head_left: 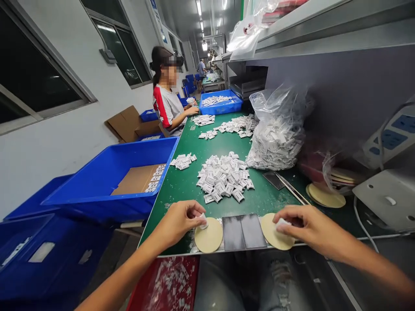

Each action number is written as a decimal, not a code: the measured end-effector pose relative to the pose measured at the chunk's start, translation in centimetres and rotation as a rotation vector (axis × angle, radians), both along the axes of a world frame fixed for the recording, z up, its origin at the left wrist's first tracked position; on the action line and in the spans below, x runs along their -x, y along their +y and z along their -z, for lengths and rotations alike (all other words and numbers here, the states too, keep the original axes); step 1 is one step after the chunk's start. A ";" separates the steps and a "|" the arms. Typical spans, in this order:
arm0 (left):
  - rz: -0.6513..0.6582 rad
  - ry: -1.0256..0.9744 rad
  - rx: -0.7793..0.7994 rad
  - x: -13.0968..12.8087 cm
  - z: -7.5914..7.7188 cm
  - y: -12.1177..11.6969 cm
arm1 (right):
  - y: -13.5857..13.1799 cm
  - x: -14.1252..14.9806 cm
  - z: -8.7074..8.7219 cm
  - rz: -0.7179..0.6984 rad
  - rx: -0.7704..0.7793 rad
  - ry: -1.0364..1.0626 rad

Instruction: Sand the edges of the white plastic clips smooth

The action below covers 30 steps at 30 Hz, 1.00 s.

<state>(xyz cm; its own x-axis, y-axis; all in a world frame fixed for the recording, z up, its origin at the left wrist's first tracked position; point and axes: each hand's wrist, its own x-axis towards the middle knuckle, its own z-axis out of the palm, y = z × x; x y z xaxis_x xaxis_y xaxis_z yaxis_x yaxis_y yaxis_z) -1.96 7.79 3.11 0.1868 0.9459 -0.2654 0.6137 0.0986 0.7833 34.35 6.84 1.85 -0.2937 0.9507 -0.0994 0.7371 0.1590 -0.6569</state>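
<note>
Left hand [177,223] and right hand [292,226] apart at the near edge of the green bench [175,190], each pinching a small white packet [203,221] against a tan round pad [209,236]. Loose white packets [223,177] lie heaped mid-bench, a clear plastic bag [277,138] stuffed with more just right of them. Blue crate [106,160], left of the bench, holds cardboard and a few packets; blue tray [220,107], far bench end, holds packets; red bin [142,289], below the near edge, holds white scraps.

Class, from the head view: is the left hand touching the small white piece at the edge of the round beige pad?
Touching. The head view shows the left hand pinching the white piece in its fingertips, at the edge of the beige pad.
</note>
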 end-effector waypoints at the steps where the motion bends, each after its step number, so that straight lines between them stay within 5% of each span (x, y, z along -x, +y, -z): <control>1: 0.008 0.001 -0.001 -0.1 -0.1 0.0 | -0.1 0.1 -0.2 -0.016 -0.009 -0.017; 4: 0.054 0.004 -0.023 -0.4 -0.5 -0.8 | -0.3 0.4 -0.2 0.085 -0.131 -0.011; 8: 0.084 -0.059 -0.052 -0.5 -0.9 -2.7 | -0.4 0.2 0.8 -0.059 -0.009 0.082; 12: 0.016 -0.194 0.007 -0.1 -1.0 -3.9 | -0.3 0.3 1.5 0.051 -0.219 0.009; 22: 0.078 0.072 0.032 -0.8 -0.6 -1.4 | 0.3 0.3 1.4 -0.009 -0.113 -0.020; 26: 0.019 0.073 -0.007 -0.9 -0.4 -1.0 | 0.8 -0.3 1.7 0.142 -0.213 -0.018; 30: -0.021 0.074 -0.025 -0.7 -0.2 -0.9 | 0.9 -0.2 1.6 0.006 -0.157 -0.007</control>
<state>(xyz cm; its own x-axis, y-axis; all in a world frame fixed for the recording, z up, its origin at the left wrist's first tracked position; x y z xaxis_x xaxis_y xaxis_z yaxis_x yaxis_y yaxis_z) -1.22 6.85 3.30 0.1473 0.9560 -0.2535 0.6677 0.0930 0.7386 34.51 7.72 0.29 -0.2879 0.9564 0.0487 0.7425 0.2550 -0.6194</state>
